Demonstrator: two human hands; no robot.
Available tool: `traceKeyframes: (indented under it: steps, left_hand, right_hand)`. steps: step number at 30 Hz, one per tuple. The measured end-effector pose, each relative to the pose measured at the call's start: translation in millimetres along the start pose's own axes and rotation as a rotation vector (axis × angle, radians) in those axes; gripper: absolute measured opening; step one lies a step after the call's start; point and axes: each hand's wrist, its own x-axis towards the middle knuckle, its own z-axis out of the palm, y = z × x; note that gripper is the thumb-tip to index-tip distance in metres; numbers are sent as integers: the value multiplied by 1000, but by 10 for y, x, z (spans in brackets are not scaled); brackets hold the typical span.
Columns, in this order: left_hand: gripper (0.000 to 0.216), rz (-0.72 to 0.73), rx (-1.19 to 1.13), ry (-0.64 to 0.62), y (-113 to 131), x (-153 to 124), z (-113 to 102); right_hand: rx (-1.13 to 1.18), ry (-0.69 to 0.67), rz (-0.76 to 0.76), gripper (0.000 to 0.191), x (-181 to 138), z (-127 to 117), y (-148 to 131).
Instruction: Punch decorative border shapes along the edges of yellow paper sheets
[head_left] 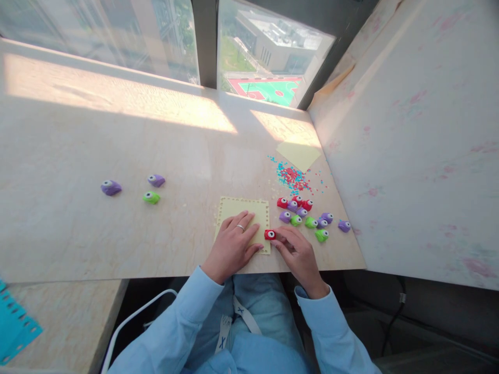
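A pale yellow sheet of paper [230, 206] with punched holes along its edges lies near the table's front edge. My left hand [234, 240], a ring on one finger, rests flat on it with the fingers stretched out. At the sheet's right edge sits a small red craft punch [270, 235], pinched between the fingers of my right hand [294, 249]. Beyond that hand stands a group of small punches, among them a red one [307, 205], a purple one [344, 226] and a green one [322, 236].
Blue and red paper bits [292, 177] are heaped before another yellow sheet [299, 155]. On the left lie two purple punches [111, 187] and a green punch [151, 197]. A blue punched sheet [15, 324] is at lower left. A patterned wall [409, 156] borders the table's right side.
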Motion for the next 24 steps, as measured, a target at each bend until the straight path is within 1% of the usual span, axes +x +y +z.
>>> traceKeyframes:
  steps: [5,13,19,24]
  left_hand:
    - [39,-12,17,-17,20,5,-9]
    - [37,-32,1,-27,22,3,-15]
    - [37,-26,-11,-23,17,2,-22]
    - [39,-28,-14,-35,17,-10,-20]
  right_hand:
    - [-18,18,-2,19,46,27,-18]
    - [-22,-24,-31,24,9,-28,-28]
    - [-26,27,-45,26,-6,17,-22]
    - [-20,46,-22,28,-4,35,-24]
